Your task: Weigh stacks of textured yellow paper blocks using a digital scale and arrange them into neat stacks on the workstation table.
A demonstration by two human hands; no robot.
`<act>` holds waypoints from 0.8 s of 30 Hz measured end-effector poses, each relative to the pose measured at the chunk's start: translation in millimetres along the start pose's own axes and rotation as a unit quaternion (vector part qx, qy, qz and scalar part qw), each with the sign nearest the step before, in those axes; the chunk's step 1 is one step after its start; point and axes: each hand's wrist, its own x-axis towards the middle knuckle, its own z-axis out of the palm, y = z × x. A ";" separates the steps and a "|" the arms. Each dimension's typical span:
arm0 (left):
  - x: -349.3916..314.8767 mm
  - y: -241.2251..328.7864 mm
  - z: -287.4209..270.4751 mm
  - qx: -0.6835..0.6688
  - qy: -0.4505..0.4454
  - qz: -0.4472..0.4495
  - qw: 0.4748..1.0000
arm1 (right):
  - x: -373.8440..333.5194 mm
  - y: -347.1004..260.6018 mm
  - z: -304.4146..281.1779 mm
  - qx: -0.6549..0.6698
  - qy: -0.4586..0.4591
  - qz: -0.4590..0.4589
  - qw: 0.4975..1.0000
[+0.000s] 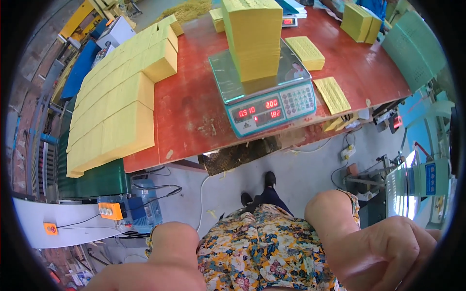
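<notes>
Neither of my hands is on the yellow paper: my right hand (393, 250) is near my body at the lower right, its fingers curled inward, and I cannot tell whether anything sits inside them; my left hand is out of view past my forearm (145, 277). The tall yellow stack (257, 46) stands upright on the platform of the scale (264, 119), near the front edge of the red counter (191, 97), and the display is lit in red – so I judge the weighing of this one to be in hand, with its lifting off not yet done. To the left, rows of yellow blocks (119, 102) lie packed side by side; whether they have been weighed or are waiting, I cannot tell. Right of the scale sit a short yellow stack (306, 51) and, closer to me, a thinner yellow bundle (332, 95), both well below the tall one in height – perhaps spares for making up weight. Further off, two upright yellow blocks (360, 22) stand close together near a co-worker's blue clothing (374, 6).
</notes>
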 end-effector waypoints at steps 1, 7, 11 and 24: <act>-1.1 3.0 -15.1 -0.005 -0.002 -0.006 1.000 | -2.7 -5.9 3.4 -0.005 -0.001 -0.004 1.000; 2.5 17.6 -69.1 -0.218 -0.426 -0.032 0.878 | -13.2 -34.7 28.1 -0.009 -0.011 -0.045 0.999; 0.8 24.4 -47.4 -0.046 -0.291 -0.017 0.955 | -15.9 -45.5 34.4 -0.025 -0.013 -0.063 0.998; 66.6 -15.7 -79.8 -0.167 -0.598 -0.076 0.780 | 22.6 -36.9 24.9 -0.010 -0.042 -0.104 0.994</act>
